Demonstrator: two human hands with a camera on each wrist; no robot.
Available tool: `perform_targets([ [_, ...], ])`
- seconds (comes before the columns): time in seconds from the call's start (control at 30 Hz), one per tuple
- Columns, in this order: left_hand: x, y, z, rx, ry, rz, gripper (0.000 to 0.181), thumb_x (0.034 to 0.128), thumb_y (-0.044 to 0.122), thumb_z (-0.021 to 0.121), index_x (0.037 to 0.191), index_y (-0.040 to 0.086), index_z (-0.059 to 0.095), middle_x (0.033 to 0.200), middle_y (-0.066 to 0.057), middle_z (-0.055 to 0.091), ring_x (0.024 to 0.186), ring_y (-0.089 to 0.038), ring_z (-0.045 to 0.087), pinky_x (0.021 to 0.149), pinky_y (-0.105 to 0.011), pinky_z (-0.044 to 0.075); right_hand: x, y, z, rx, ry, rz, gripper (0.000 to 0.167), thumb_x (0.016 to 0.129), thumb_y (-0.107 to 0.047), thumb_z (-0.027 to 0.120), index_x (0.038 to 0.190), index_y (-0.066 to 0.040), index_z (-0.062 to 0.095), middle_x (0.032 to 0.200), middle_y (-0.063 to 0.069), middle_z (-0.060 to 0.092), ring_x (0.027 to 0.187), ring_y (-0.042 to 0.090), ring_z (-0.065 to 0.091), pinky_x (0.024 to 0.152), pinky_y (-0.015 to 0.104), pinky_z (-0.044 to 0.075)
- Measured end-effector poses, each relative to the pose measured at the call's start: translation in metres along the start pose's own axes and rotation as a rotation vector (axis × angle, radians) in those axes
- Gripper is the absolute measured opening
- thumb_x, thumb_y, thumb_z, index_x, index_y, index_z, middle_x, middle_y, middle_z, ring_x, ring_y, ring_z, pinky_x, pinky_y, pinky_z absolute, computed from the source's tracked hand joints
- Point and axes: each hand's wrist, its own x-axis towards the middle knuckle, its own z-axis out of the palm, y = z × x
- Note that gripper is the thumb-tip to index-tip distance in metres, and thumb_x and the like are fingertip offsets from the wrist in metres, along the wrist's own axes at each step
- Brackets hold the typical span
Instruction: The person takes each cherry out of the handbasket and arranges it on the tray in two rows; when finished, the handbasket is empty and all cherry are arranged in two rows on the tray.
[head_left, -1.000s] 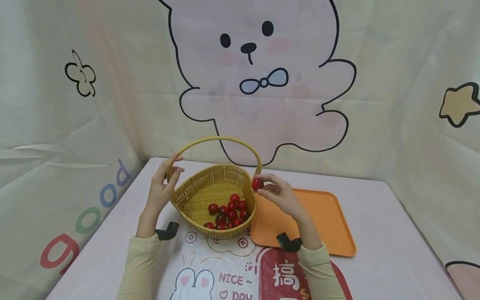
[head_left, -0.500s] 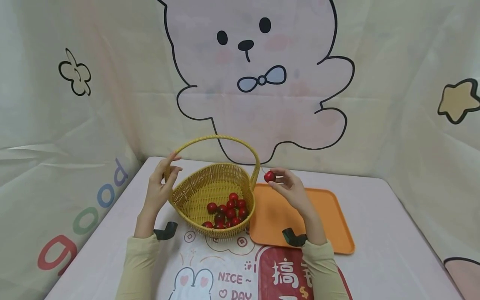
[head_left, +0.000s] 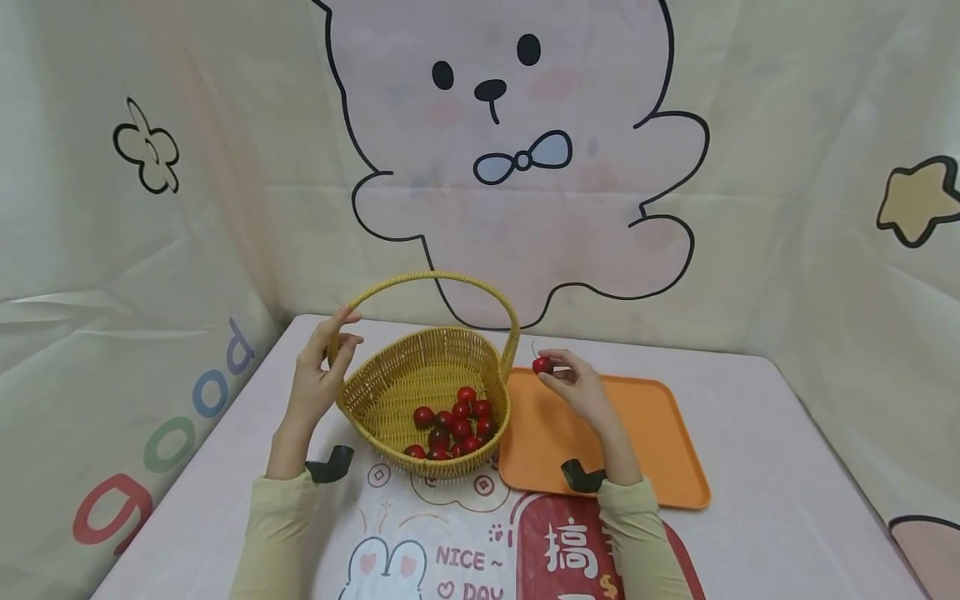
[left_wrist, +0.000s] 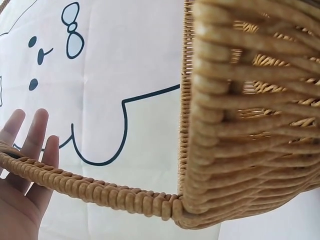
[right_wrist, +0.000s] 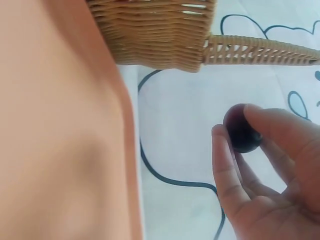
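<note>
My right hand [head_left: 577, 387] pinches a dark red cherry [head_left: 542, 366] by its round body, its thin stem pointing up. In the right wrist view the cherry [right_wrist: 242, 129] sits between thumb and fingertips. To its left is a yellow woven basket [head_left: 390, 392] with a tall arched handle [head_left: 442, 275]. Several red cherries [head_left: 461, 427] are gathered in its near right part. My left hand [head_left: 318, 358] holds the left side of the handle, thumb and fingers about it. In the left wrist view its fingers [left_wrist: 35, 132] lie behind the handle, fairly straight.
An orange tray [head_left: 645, 442] lies right of the basket, partly under my right forearm. The white table [head_left: 765, 467] carries a printed mat [head_left: 465, 533] at the front. A curtain with a cartoon bear [head_left: 510, 233] hangs behind.
My right hand has moved right, away from the basket's right rim, carrying the cherry, then slightly down over the tray's far left corner. My left hand stays at the handle.
</note>
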Motion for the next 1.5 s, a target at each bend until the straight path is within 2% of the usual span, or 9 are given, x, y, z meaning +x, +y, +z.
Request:
perform_targets([
  [0.23, 0.003, 0.021, 0.0, 0.014, 0.008, 0.03, 0.054, 0.0876, -0.014, 0.05, 0.138, 0.004, 0.04, 0.118, -0.024, 0.054, 0.091, -0.002, 0.059, 0.078, -0.014, 0.042, 0.003, 0.014, 0.007, -0.004, -0.003, 0.051, 0.042, 0.086, -0.002, 0.063, 0.126, -0.001, 0.052, 0.118, 0.025, 0.055, 0.102, 0.036, 0.06, 0.079, 0.033, 0.052],
  [0.33, 0.005, 0.032, 0.0, 0.019, 0.003, 0.024, 0.053, 0.0879, -0.014, 0.05, 0.137, 0.003, 0.04, 0.117, -0.025, 0.054, 0.092, 0.004, 0.057, 0.078, -0.014, 0.041, 0.003, 0.02, 0.01, -0.064, 0.024, 0.086, 0.039, 0.085, -0.005, 0.066, 0.122, -0.002, 0.054, 0.112, 0.023, 0.059, 0.095, 0.034, 0.062, 0.075, 0.034, 0.053],
  [0.47, 0.005, 0.034, 0.0, 0.015, 0.002, 0.017, 0.052, 0.0872, -0.014, 0.05, 0.136, 0.002, 0.041, 0.118, -0.025, 0.054, 0.091, -0.003, 0.059, 0.079, -0.015, 0.042, 0.002, 0.027, 0.015, -0.144, 0.046, 0.121, 0.037, 0.084, -0.01, 0.068, 0.118, -0.004, 0.057, 0.106, 0.021, 0.061, 0.089, 0.032, 0.062, 0.074, 0.038, 0.051],
  [0.63, 0.005, 0.033, 0.0, 0.004, 0.01, 0.027, 0.052, 0.0872, -0.014, 0.05, 0.136, 0.002, 0.042, 0.117, -0.025, 0.054, 0.09, -0.007, 0.06, 0.079, -0.015, 0.042, 0.002, 0.035, 0.02, -0.197, 0.036, 0.165, 0.037, 0.082, -0.013, 0.071, 0.116, -0.007, 0.058, 0.106, 0.019, 0.06, 0.09, 0.03, 0.06, 0.075, 0.038, 0.049],
  [0.83, 0.006, 0.034, 0.0, -0.004, 0.007, 0.019, 0.051, 0.0881, -0.013, 0.05, 0.136, 0.002, 0.041, 0.118, -0.026, 0.053, 0.092, 0.0, 0.058, 0.078, -0.015, 0.041, 0.002, 0.035, 0.024, -0.15, 0.032, 0.203, 0.037, 0.08, -0.008, 0.072, 0.114, -0.003, 0.059, 0.102, 0.02, 0.059, 0.086, 0.029, 0.061, 0.067, 0.031, 0.048],
  [1.07, 0.005, 0.032, 0.0, 0.004, 0.008, 0.027, 0.05, 0.088, -0.014, 0.049, 0.136, 0.0, 0.041, 0.117, -0.028, 0.053, 0.091, -0.001, 0.058, 0.078, -0.015, 0.041, 0.006, 0.036, 0.031, -0.108, 0.025, 0.271, 0.038, 0.078, -0.003, 0.072, 0.113, 0.0, 0.06, 0.102, 0.022, 0.061, 0.089, 0.03, 0.062, 0.059, 0.026, 0.048],
  [1.33, 0.002, 0.004, 0.001, 0.001, 0.014, 0.007, 0.054, 0.0882, -0.012, 0.051, 0.138, 0.007, 0.041, 0.121, -0.018, 0.055, 0.092, -0.005, 0.06, 0.077, -0.016, 0.042, 0.009, 0.032, 0.037, -0.174, -0.007, 0.25, 0.037, 0.078, -0.007, 0.073, 0.111, 0.0, 0.059, 0.098, 0.019, 0.063, 0.085, 0.027, 0.059, 0.06, 0.026, 0.045],
  [1.43, 0.001, 0.002, 0.001, -0.006, 0.011, 0.002, 0.054, 0.0895, -0.009, 0.051, 0.139, 0.01, 0.041, 0.122, -0.015, 0.056, 0.092, -0.004, 0.06, 0.078, -0.016, 0.042, 0.008, 0.032, 0.038, -0.194, -0.012, 0.229, 0.036, 0.077, -0.007, 0.073, 0.11, 0.0, 0.059, 0.095, 0.018, 0.063, 0.079, 0.024, 0.057, 0.06, 0.025, 0.043],
  [1.5, 0.001, 0.011, 0.001, -0.007, 0.006, -0.001, 0.053, 0.0894, -0.009, 0.051, 0.139, 0.008, 0.041, 0.122, -0.017, 0.055, 0.092, -0.002, 0.059, 0.078, -0.016, 0.042, 0.008, 0.033, 0.039, -0.201, -0.015, 0.227, 0.037, 0.077, -0.007, 0.074, 0.111, -0.001, 0.059, 0.094, 0.017, 0.063, 0.075, 0.022, 0.056, 0.058, 0.026, 0.044],
])
